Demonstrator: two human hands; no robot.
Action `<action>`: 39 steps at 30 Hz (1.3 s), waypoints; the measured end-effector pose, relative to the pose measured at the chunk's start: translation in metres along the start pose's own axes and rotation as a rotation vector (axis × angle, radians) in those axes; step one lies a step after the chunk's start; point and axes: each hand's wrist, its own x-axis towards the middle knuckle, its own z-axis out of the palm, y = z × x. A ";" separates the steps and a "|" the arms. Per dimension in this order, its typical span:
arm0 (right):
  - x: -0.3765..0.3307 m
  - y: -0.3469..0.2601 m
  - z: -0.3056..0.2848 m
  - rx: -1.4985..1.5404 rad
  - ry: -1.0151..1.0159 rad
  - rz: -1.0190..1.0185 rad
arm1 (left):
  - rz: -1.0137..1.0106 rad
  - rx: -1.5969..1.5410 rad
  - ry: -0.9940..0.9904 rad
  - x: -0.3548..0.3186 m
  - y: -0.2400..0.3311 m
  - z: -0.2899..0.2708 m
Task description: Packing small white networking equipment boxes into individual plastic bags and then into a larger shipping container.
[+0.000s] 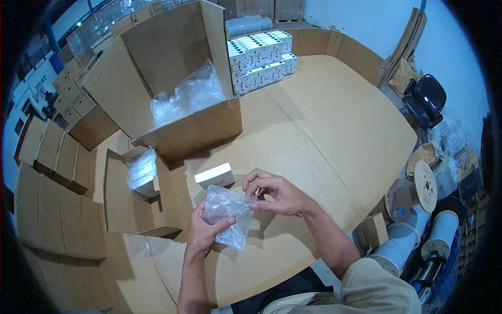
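A clear plastic bag (228, 214) is held just in front of the small white box (215, 175): clasped from below by the left hand (205, 230), its top edge pinched by the right hand (274, 192). The mouth is probably best spread wide and taut, the box kept near.

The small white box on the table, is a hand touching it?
No, the small white box lies alone; both hands hold the clear plastic bag.

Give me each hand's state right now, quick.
Left hand: closed, gripping the crumpled clear plastic bag from below.
Right hand: fingertips pinching the bag's top edge.
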 end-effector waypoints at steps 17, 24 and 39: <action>0.006 0.010 0.050 -0.003 0.127 0.341 | 0.562 0.332 0.598 -0.005 -0.015 0.017; 0.004 0.032 0.037 0.071 0.109 0.281 | 0.509 0.234 0.667 0.001 -0.015 0.009; 0.007 0.042 0.048 -0.062 0.395 0.082 | 0.567 0.436 0.621 0.003 -0.024 0.022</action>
